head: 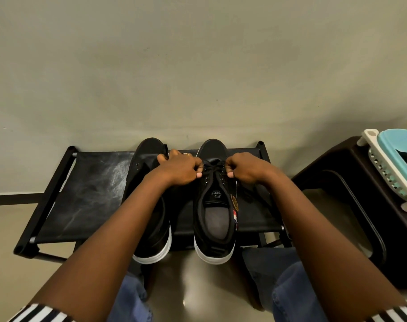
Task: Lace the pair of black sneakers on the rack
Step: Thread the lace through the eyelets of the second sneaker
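Two black sneakers with white soles stand side by side on a low black rack [86, 187], toes toward the wall. The right sneaker [215, 214] shows its grey insole and a black lace [213, 168] crossing its upper eyelets. My left hand [179, 169] pinches one end of that lace at the left side of the eyelets. My right hand [246, 169] pinches the other end at the right side. My left forearm covers much of the left sneaker [151, 228].
A dark brown plastic stool [342, 182] stands at the right with a white and teal basket [393, 163] on it. The wall rises directly behind the rack. My knees in blue jeans [288, 287] are below the rack's front edge.
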